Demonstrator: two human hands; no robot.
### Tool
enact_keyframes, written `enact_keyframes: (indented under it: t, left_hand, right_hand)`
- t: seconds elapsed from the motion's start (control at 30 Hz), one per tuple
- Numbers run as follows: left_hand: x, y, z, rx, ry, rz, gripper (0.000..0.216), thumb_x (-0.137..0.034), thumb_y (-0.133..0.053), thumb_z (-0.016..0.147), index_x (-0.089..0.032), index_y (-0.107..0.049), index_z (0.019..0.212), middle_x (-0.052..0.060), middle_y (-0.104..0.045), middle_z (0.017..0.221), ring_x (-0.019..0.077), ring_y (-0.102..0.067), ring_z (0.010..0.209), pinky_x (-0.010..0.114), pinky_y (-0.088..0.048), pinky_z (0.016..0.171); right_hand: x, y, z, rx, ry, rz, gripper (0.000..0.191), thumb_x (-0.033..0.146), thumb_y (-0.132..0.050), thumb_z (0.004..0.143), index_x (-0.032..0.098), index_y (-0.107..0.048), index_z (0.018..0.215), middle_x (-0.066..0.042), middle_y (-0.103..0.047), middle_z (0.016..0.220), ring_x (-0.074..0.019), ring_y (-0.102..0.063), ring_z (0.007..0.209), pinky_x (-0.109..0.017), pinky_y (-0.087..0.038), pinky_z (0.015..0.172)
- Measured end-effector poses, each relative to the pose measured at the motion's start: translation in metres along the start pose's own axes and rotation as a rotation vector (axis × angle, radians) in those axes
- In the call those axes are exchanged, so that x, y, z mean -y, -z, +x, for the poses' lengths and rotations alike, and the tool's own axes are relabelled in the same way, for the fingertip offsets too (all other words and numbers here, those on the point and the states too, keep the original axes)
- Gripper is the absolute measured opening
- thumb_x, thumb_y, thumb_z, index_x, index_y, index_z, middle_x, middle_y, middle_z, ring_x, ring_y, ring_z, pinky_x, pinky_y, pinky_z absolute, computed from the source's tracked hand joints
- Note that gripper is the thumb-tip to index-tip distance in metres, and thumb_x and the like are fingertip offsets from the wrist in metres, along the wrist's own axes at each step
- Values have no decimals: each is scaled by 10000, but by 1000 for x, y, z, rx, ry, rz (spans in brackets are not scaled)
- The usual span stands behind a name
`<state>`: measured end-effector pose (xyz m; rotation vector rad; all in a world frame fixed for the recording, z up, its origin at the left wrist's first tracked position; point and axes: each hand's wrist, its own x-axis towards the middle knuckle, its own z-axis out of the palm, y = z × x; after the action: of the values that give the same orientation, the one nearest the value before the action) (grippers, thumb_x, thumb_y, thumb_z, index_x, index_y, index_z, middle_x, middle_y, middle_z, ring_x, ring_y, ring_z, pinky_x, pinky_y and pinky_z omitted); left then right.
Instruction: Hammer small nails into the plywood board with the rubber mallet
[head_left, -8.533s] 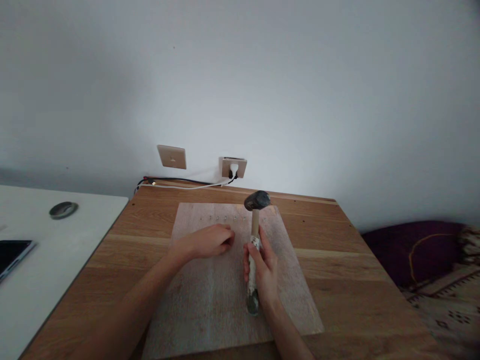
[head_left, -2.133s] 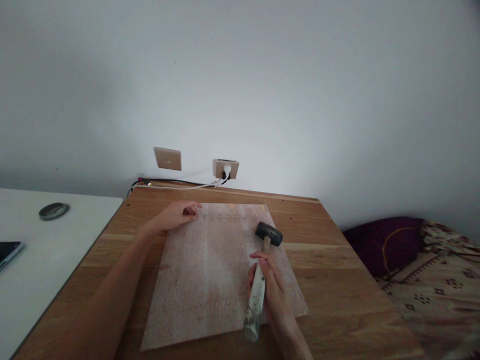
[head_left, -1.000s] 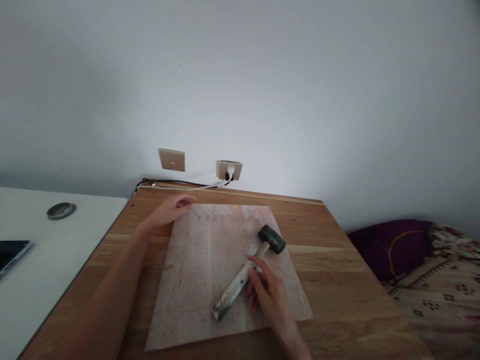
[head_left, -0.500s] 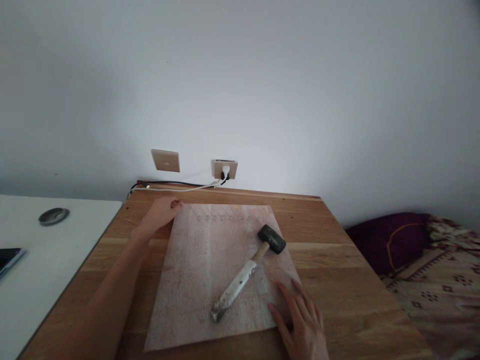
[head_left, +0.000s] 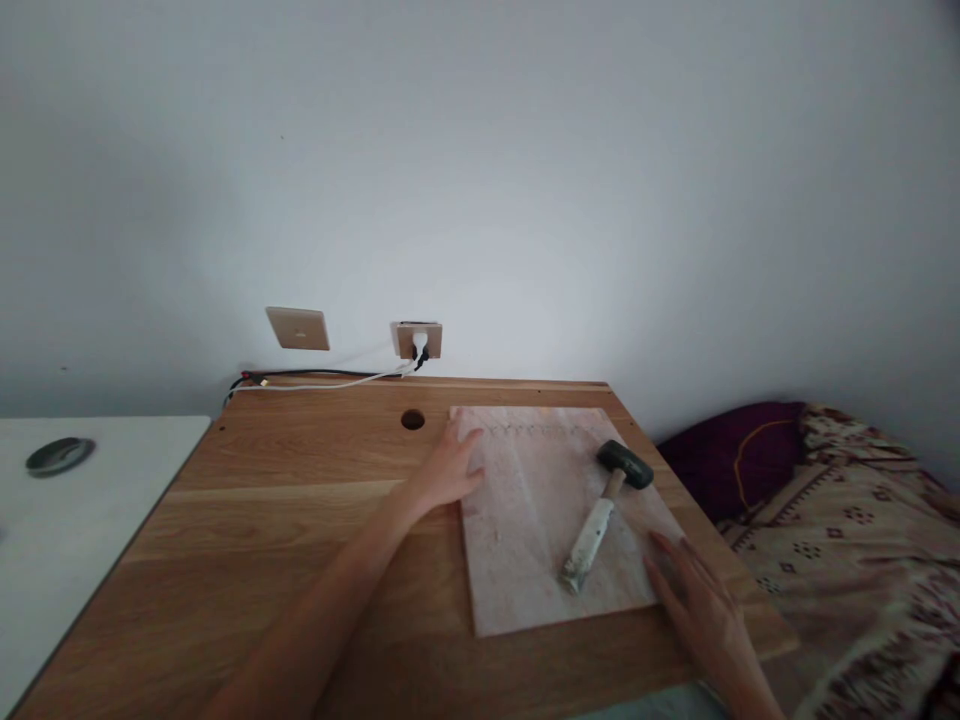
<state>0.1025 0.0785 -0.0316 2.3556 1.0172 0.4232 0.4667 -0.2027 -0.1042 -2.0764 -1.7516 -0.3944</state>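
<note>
A pale, whitish wooden board (head_left: 525,550) lies flat on the wooden desk, with a row of several small nails (head_left: 536,430) along its far edge. Resting diagonally on the board is a mallet (head_left: 592,540), its black head toward the far right and its worn, white-smeared handle toward me. My left hand (head_left: 446,470) is at the board's far left edge, fingers spread, fingertips touching its top. Against the right edge near the front lies my right hand (head_left: 697,595), its fingers stretched out and slightly blurred. Neither hand touches the mallet.
The wooden desk (head_left: 300,540) has a round cable hole (head_left: 412,419) near its back. Cables (head_left: 337,380) run along the wall to a socket (head_left: 420,341). A white table (head_left: 90,540) with a grey round object (head_left: 60,456) stands left; patterned bedding (head_left: 847,520) lies right.
The board has slid right across the desk with the mallet on it, uncovering the round hole. Both hands moved right along with it, and the view has shifted slightly.
</note>
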Motion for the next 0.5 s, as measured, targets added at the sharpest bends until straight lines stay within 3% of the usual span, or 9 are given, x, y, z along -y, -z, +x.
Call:
enact_keyframes:
  t: [0.1,0.17,0.23,0.37,0.5]
  left_hand:
    - [-43,-20,-6,84,-94,48,612,-347,-678,941,-151,-513,1497,218,-133,1762,423,-183,1615,594,-297,1273]
    - [-68,-29,-25,101,-149,103,557,-379,-640,977,-173,-531,1483,214,-198,1749,447,-165,1614,696,-260,1251]
    - [-86,-37,-53,132,-270,122,517,-449,-598,1007,-182,-567,1448,201,-304,1717,430,-193,1613,711,-252,1251]
    - [-102,-62,-111,91,-417,155,538,-507,-581,1004,-231,-551,1465,135,-398,1681,387,-195,1620,744,-154,1271]
    - [-100,-87,-139,18,-334,206,502,-386,-594,1004,-214,-541,1472,129,-506,1596,382,-252,1600,768,-111,1269]
  right_hand:
    - [-34,6,3,-15,-56,3,571,597,-364,1064,186,-675,1309,-160,-756,1264,-381,-664,1275,-575,-527,1087]
    - [-43,11,5,-28,-82,23,596,624,-371,1050,177,-684,1292,-167,-760,1246,-386,-669,1262,-593,-523,1094]
    - [-44,16,5,-25,-114,66,601,638,-386,1039,179,-686,1285,-164,-757,1253,-377,-663,1273,-590,-514,1112]
    - [-35,21,-1,-20,-246,71,617,632,-370,1041,175,-665,1331,-173,-709,1347,-373,-616,1340,-586,-485,1145]
    - [-36,16,-14,-82,-275,-17,728,667,-297,1036,127,-629,1394,-222,-643,1426,-412,-562,1387,-633,-438,1165]
